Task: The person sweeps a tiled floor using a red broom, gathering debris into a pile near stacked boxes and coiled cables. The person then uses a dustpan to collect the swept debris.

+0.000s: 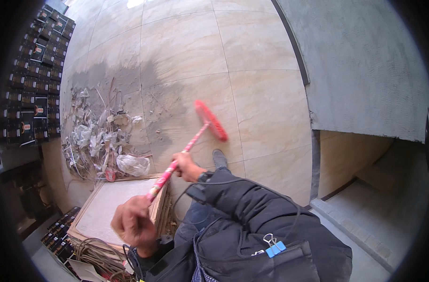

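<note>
A red push broom with a pink patterned handle (pixel 200 133) slants across the view in front of me. My right hand (pixel 187 167) is wrapped around the middle of its handle. Lower down, my left hand (pixel 134 221) closes over the top end, slightly blurred. The red bristle head (pixel 211 120) rests on or just above the tile floor (pixel 263 105), beyond my shoe (pixel 219 158). Grey dust (pixel 158 95) spreads to the left of the head. Further left lies a heap of rubbish (pixel 94 137) with plastic bags, strips and wire.
Dark printed boxes (pixel 38 81) are stacked along the left. Beside my left hand stands a low stack of wood-edged panels (pixel 108 208), with coiled rope or cable (pixel 98 253) near it. A grey plastered wall (pixel 362 63) bounds the right, above an opening (pixel 352 158).
</note>
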Tool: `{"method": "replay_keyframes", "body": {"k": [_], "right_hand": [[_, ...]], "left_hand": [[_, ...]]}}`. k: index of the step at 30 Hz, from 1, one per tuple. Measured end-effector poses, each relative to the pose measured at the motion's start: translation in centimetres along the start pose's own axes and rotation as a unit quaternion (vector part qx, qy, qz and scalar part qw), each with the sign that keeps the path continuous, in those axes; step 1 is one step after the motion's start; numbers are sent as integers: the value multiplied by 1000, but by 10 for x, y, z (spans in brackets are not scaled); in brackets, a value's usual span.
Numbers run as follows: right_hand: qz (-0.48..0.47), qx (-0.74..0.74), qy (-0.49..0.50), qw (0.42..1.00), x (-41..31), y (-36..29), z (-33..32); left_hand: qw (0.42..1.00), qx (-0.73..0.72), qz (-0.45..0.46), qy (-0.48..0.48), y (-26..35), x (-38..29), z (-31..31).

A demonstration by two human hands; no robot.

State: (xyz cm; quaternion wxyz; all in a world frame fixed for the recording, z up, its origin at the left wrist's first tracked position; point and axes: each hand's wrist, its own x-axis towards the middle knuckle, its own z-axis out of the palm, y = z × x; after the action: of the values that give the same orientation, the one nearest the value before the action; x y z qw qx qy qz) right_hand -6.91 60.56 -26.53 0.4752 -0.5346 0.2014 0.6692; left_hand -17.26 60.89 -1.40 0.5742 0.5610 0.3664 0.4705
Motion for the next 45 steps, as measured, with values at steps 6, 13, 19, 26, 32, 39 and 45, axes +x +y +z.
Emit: {"method": "replay_keyframes", "body": {"k": [6,13,19,26,32,39,45], "right_hand": [[62,51,-152,985,-21,16,74],[-33,79,-63,994,-54,13,48],[-100,115,115,982,-35,8,-72],[-21,136,91,986,-19,39,-90],[17,90,-55,994,-22,62,26],[17,104,-127,986,-51,56,33],[-80,135,-31,987,-73,39,-68]], "left_hand": [[969,140,127,-159,42,-5,-4],[977,8,140,-161,52,-2,-24],[978,-35,-41,-203,-10,-14,-23],[974,-49,-86,-203,-35,-25,-21],[989,-5,43,-139,25,-17,-52],[927,26,181,-328,49,-29,-24],[931,-62,133,-335,37,-51,10]]}}
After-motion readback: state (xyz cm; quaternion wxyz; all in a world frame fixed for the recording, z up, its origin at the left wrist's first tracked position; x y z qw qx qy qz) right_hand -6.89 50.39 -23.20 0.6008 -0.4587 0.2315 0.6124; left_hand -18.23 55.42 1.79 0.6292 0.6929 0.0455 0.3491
